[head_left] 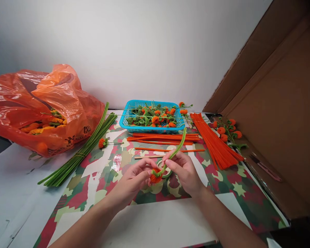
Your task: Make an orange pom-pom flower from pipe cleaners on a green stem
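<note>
Between the fingers of my left hand (138, 174) is a small orange pipe-cleaner pumpkin (155, 177) with green at its top. My right hand (183, 170) pinches a green pipe cleaner (181, 143), which runs from the pumpkin's top and curves up past the fingers. The two hands are close together above the table. Just behind them lies a roll of tape (166, 172), partly hidden by the fingers. A thin wooden stick (147, 157) and a single orange pipe cleaner (144, 149) lie beyond the hands.
A blue basket (152, 130) holds several pumpkins and green pieces. Orange pipe cleaners (214, 141) lie right; a green bundle (80, 155) lies left beside an orange plastic bag (67, 113). A finished-looking pumpkin (102, 143), more pumpkins (222, 131), scissors-like pink-handled tool (267, 168) and cardboard (274, 103) surround.
</note>
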### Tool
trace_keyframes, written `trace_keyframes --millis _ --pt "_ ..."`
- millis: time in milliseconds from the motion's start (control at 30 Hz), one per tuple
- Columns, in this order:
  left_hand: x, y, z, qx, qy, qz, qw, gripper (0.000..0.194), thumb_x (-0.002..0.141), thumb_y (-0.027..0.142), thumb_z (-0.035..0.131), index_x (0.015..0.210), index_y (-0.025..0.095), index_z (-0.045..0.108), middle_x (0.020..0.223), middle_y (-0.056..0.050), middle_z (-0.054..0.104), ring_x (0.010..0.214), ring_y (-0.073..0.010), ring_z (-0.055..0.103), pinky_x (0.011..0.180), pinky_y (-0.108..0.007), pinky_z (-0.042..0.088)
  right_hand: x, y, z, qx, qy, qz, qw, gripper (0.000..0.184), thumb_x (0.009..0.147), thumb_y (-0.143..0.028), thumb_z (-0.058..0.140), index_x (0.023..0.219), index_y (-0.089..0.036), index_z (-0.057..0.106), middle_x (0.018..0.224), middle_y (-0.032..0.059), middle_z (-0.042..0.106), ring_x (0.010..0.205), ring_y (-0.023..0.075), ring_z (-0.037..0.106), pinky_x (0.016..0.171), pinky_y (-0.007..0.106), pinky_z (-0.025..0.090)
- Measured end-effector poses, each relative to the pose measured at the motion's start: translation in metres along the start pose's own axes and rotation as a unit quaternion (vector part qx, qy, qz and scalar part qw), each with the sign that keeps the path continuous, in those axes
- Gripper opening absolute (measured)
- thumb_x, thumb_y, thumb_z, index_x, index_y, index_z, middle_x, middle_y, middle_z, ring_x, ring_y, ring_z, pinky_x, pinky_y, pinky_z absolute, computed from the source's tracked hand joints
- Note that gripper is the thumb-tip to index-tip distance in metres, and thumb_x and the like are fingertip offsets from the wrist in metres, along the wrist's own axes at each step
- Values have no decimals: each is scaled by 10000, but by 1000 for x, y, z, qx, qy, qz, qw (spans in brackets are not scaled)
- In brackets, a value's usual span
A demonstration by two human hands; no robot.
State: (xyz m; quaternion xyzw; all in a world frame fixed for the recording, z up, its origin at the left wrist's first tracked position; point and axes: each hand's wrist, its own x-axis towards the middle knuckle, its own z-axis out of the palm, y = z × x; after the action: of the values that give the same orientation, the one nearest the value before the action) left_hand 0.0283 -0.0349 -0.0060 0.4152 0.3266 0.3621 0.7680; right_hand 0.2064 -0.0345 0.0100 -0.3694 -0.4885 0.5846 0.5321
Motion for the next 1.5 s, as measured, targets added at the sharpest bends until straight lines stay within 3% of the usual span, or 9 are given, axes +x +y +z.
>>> trace_keyframes --millis 133,267,567,900,1033,1133,1200,1300,1500 --pt "-2 5 2 104 -27 53 993 151 815 313 646 909 204 603 850 -21 588 792 -162 568 702 -274 463 -1 0 1 -36 26 -18 999 118 790 -295 690 789 -188 642 710 3 665 663 123 630 605 225 518" --pt "-6 8 4 280 -7 125 952 145 835 303 644 902 178 619 863 -42 606 804 -172 568 728 -283 470 0 1 3 -38 49 -12 998 135 739 -263 746 737 -183 636 707 -3 679 643 110 640 609 207 521" --pt "-5 9 5 276 14 127 953 101 858 259 592 824 167 614 786 -32 611 734 -150 566 650 -252 477 -1 -2 9 -19 65 20 998 171 664 -222 784 674 -174 620 637 -14 668 555 101 625 546 197 517" --pt "-5 15 8 329 -31 103 938 61 797 164 586 752 185 551 812 -18 587 763 -147 531 671 -254 435 -3 3 11 -81 67 45 993 225 693 -303 761 652 -170 584 615 -1 616 544 125 600 535 241 517" --pt "-5 15 9 250 -29 55 966 89 816 245 586 779 181 537 821 -22 559 753 -150 519 664 -259 431 -4 5 5 -157 163 -82 971 376 749 -284 717 1072 -228 534 1071 76 631 839 182 650 712 319 542" --pt "-3 15 8 150 -31 -14 988 139 797 286 610 770 168 539 747 -4 548 661 -122 502 619 -247 418 -4 -2 -4 -309 236 -273 880 553 777 -201 665 1266 -280 421 1325 115 487 1172 255 528 923 428 457" --pt "-2 15 6 102 -45 -55 992 128 776 271 619 764 161 554 726 -5 574 632 -119 520 623 -258 435 -4 -8 -10 -415 84 -355 834 397 797 -132 603 1151 -295 528 1260 82 560 1235 268 491 984 458 393" --pt "-1 16 2 62 -75 -108 989 86 770 235 592 751 152 585 701 -19 611 637 -144 583 635 -283 463 -2 -14 -13 -475 -163 -345 793 267 828 -84 532 1005 -273 600 1122 26 676 1242 236 512 991 424 349" --pt "-1 18 -2 20 -98 -207 973 40 693 186 566 685 147 560 667 16 567 540 -99 558 551 -243 416 0 -9 -12 -445 -231 -288 816 112 927 -156 505 936 -224 593 950 17 707 987 155 621 932 349 369"
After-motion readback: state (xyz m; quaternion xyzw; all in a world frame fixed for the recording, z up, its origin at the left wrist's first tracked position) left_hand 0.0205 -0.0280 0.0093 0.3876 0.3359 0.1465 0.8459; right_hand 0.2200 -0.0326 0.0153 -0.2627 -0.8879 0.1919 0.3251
